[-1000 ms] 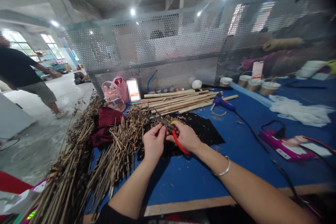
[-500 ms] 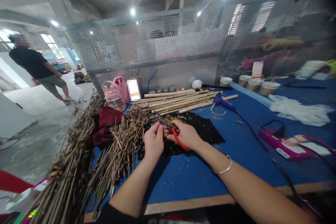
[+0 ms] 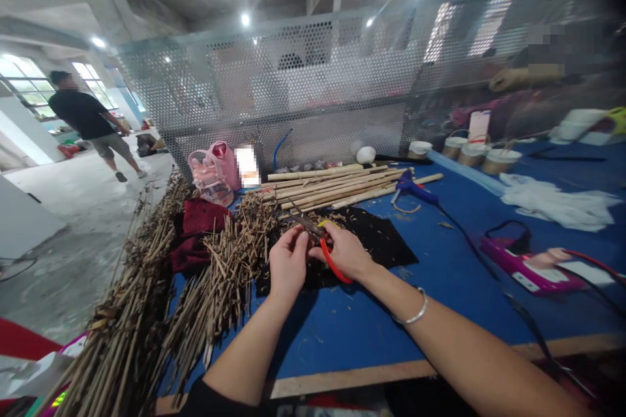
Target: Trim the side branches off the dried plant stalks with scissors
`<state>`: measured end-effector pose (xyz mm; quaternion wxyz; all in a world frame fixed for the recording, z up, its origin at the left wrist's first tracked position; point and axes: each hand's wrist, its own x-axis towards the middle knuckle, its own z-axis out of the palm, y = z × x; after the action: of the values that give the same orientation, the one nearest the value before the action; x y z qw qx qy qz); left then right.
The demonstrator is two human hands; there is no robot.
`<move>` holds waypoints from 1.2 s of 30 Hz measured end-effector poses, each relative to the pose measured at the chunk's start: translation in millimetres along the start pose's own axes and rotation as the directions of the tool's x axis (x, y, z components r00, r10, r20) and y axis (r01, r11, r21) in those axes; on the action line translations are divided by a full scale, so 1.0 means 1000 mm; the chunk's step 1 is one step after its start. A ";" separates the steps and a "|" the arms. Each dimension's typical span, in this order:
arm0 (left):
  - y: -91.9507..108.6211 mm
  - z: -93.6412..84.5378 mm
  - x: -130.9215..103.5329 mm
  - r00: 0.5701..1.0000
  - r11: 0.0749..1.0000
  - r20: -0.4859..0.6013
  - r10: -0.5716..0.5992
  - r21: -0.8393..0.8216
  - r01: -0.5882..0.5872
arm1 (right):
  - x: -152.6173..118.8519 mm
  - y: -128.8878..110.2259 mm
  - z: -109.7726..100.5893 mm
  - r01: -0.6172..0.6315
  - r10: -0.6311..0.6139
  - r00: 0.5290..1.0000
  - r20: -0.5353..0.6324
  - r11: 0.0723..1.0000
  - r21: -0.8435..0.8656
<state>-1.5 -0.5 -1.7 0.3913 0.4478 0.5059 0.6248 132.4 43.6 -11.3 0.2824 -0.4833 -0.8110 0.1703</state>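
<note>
Red-handled scissors are gripped in my right hand, their dark blades pointing up and left. My left hand is closed with thumb and fingers pinched together right beside the blades; whatever it pinches is too small to make out. Both hands are over a black cloth strewn with plant scraps. Just left of my left hand lies a pile of cut dried stalks, and farther left a bundle of longer dried stems.
Peeled sticks lie behind the cloth. A blue glue gun with a cord and a magenta power strip are to the right. Dark red cloth and a pink bag stand left. A perforated metal screen backs the table.
The person in the background has walked farther off and to the right. My hands and the scissors have hardly moved.
</note>
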 end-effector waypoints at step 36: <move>0.003 -0.003 0.004 0.998 0.997 0.023 -0.061 -0.040 0.062 | 0.002 -0.006 -0.009 0.065 -0.065 0.996 0.064 0.998 -0.006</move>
<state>-5.4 1.4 1.9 0.4247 0.4306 0.5024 0.6178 133.1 42.6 -0.2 0.2598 -0.4520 -0.8356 0.1730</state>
